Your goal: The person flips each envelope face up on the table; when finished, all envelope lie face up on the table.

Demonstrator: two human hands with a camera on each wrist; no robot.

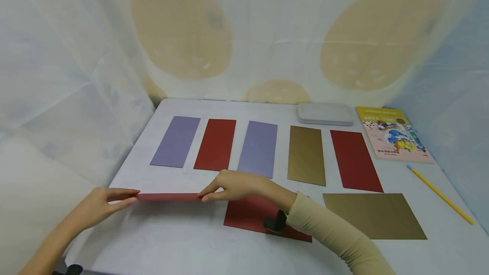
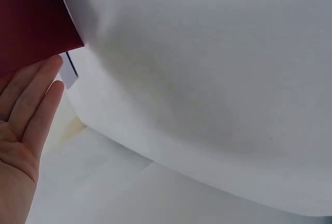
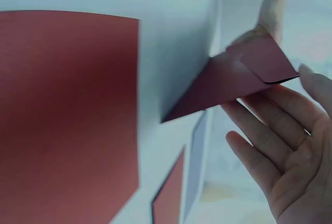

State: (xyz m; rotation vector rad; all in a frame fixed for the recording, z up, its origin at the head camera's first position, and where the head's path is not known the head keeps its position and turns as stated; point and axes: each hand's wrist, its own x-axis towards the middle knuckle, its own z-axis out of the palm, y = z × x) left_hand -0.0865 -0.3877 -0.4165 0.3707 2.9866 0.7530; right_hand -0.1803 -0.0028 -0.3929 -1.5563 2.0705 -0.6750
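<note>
Between both hands a red envelope (image 1: pixel 168 197) is held up edge-on above the front left of the table. My left hand (image 1: pixel 93 209) pinches its left end between thumb and fingers. At the opposite end, my right hand (image 1: pixel 233 186) grips it by thumb and fingertips. The right wrist view shows a flap on the envelope (image 3: pixel 212 86), with the right fingers (image 3: pixel 285 112) along its edge. In the left wrist view, fingers (image 2: pixel 39 92) lie against a corner of the envelope (image 2: pixel 31 22). Under the right forearm lies another red envelope (image 1: pixel 248 215), partly hidden.
Across the back stand in a row a purple (image 1: pixel 175 141), a red (image 1: pixel 215 144), a second purple (image 1: pixel 257 147), a gold (image 1: pixel 306 155) and a red envelope (image 1: pixel 356 160). To the right are a gold envelope (image 1: pixel 374 215), a pencil (image 1: pixel 439 194), a booklet (image 1: pixel 395 135) and a pale case (image 1: pixel 324 113).
</note>
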